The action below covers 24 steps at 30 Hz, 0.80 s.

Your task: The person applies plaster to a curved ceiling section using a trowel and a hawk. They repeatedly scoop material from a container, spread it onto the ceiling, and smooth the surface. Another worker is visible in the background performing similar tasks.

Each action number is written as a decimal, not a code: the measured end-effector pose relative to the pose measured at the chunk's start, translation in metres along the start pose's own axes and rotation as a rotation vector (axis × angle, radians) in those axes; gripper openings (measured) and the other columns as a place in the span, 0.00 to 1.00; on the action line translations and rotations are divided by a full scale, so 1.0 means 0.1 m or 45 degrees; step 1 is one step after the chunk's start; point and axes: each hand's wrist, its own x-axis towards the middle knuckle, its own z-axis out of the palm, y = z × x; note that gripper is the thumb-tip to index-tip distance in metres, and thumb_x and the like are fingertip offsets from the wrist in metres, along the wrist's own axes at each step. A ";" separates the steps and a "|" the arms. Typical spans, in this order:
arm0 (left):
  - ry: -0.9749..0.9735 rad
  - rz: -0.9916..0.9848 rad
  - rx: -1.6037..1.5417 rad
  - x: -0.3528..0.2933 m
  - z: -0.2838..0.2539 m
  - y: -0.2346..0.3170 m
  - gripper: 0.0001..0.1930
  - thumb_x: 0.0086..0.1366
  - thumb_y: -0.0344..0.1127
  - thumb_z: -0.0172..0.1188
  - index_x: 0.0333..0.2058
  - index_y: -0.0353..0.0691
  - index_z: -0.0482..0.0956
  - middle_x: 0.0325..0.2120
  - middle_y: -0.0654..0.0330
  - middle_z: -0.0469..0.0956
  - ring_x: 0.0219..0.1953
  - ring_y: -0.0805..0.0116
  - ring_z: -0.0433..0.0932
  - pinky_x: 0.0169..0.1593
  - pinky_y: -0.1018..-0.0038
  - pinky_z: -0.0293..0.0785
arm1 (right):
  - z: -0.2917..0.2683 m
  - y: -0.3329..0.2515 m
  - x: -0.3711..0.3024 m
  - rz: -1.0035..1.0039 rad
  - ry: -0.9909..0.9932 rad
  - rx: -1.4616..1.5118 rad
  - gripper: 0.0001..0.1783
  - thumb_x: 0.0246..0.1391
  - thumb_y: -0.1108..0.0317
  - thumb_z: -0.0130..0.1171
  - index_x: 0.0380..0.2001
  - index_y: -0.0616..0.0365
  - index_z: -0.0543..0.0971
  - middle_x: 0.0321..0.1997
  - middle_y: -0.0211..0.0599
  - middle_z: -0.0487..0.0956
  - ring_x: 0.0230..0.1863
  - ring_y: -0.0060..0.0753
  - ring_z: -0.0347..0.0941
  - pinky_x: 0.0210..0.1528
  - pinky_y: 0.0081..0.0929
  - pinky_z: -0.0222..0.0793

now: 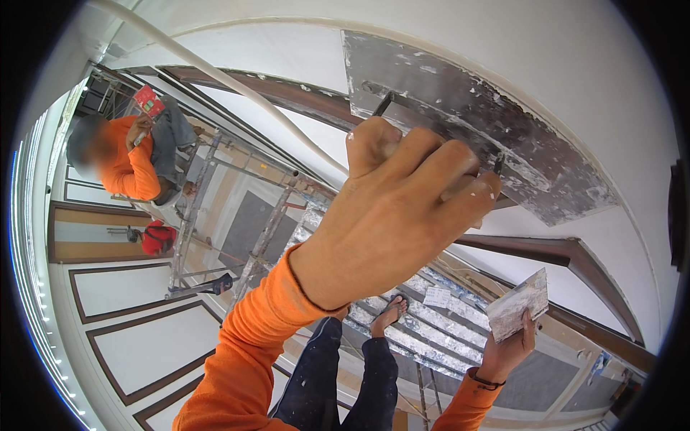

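Left hand point(388, 212) grips one trowel point(424, 75) (right hand point(506, 353), one flat plate point(517, 302)).

This is the inside of a building under construction or renovation. A grey tubular metal scaffold point(263, 233) rises above a floor point(248, 215) of grey and tan rectangles, and a ridged metal platform point(449, 332) spattered with white sits high over it. A broad, flat grey metal trowel point(402, 72), streaked with white residue, lies against a smooth white curved surface point(503, 32). White wall panels point(154, 352) have dark brown frames, and a co-worker in an orange long-sleeved top point(136, 158) sits up on the scaffold.
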 end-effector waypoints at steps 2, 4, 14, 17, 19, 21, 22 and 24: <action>0.002 0.003 0.033 0.01 -0.05 -0.02 0.17 0.47 0.36 0.68 0.38 0.51 0.79 0.34 0.71 0.75 0.38 0.71 0.74 0.45 0.65 0.54 | 0.03 0.01 -0.01 0.016 -0.021 0.013 0.25 0.57 0.67 0.55 0.59 0.59 0.69 0.57 0.36 0.73 0.58 0.36 0.70 0.59 0.39 0.65; 0.005 0.005 0.031 0.00 -0.05 -0.04 0.17 0.47 0.36 0.69 0.38 0.51 0.79 0.34 0.72 0.75 0.37 0.72 0.73 0.45 0.65 0.53 | 0.04 0.00 -0.02 0.016 -0.034 0.018 0.25 0.58 0.67 0.55 0.59 0.59 0.69 0.57 0.36 0.74 0.58 0.36 0.70 0.59 0.39 0.65; -0.013 0.003 -0.005 0.00 -0.08 -0.05 0.18 0.47 0.34 0.69 0.39 0.51 0.79 0.34 0.72 0.75 0.37 0.72 0.73 0.46 0.64 0.52 | 0.08 0.01 0.00 0.021 -0.077 -0.002 0.25 0.57 0.68 0.55 0.59 0.58 0.68 0.57 0.35 0.73 0.60 0.35 0.68 0.61 0.39 0.64; -0.010 0.004 -0.023 0.00 -0.08 -0.05 0.18 0.47 0.33 0.69 0.39 0.51 0.79 0.34 0.71 0.75 0.37 0.71 0.73 0.46 0.64 0.52 | 0.09 0.03 0.01 0.016 -0.076 0.014 0.26 0.57 0.69 0.55 0.60 0.59 0.67 0.57 0.37 0.72 0.59 0.37 0.69 0.61 0.41 0.64; -0.010 0.006 -0.021 0.00 -0.08 -0.05 0.18 0.46 0.32 0.69 0.40 0.50 0.79 0.34 0.72 0.75 0.37 0.71 0.73 0.46 0.64 0.52 | 0.10 0.04 0.00 0.009 -0.036 0.042 0.29 0.56 0.71 0.55 0.61 0.60 0.64 0.57 0.41 0.72 0.59 0.41 0.69 0.61 0.43 0.65; -0.012 0.004 -0.017 0.00 -0.08 -0.05 0.19 0.46 0.31 0.69 0.40 0.50 0.79 0.34 0.72 0.75 0.37 0.71 0.73 0.46 0.64 0.52 | 0.11 0.03 0.00 0.012 -0.031 0.045 0.29 0.56 0.71 0.55 0.61 0.60 0.64 0.58 0.41 0.72 0.59 0.41 0.69 0.61 0.43 0.65; -0.015 0.001 -0.014 0.00 -0.08 -0.05 0.19 0.46 0.31 0.69 0.40 0.50 0.79 0.34 0.72 0.75 0.37 0.71 0.73 0.46 0.64 0.52 | 0.11 0.03 0.00 0.013 -0.028 0.046 0.29 0.56 0.71 0.55 0.62 0.60 0.64 0.58 0.41 0.72 0.59 0.41 0.69 0.61 0.43 0.65; -0.019 -0.005 -0.018 0.00 -0.08 -0.04 0.19 0.45 0.30 0.69 0.40 0.50 0.79 0.34 0.71 0.75 0.37 0.71 0.73 0.46 0.64 0.52 | 0.10 0.03 0.01 0.012 -0.035 0.051 0.29 0.56 0.71 0.54 0.62 0.60 0.64 0.58 0.41 0.71 0.59 0.41 0.69 0.61 0.44 0.65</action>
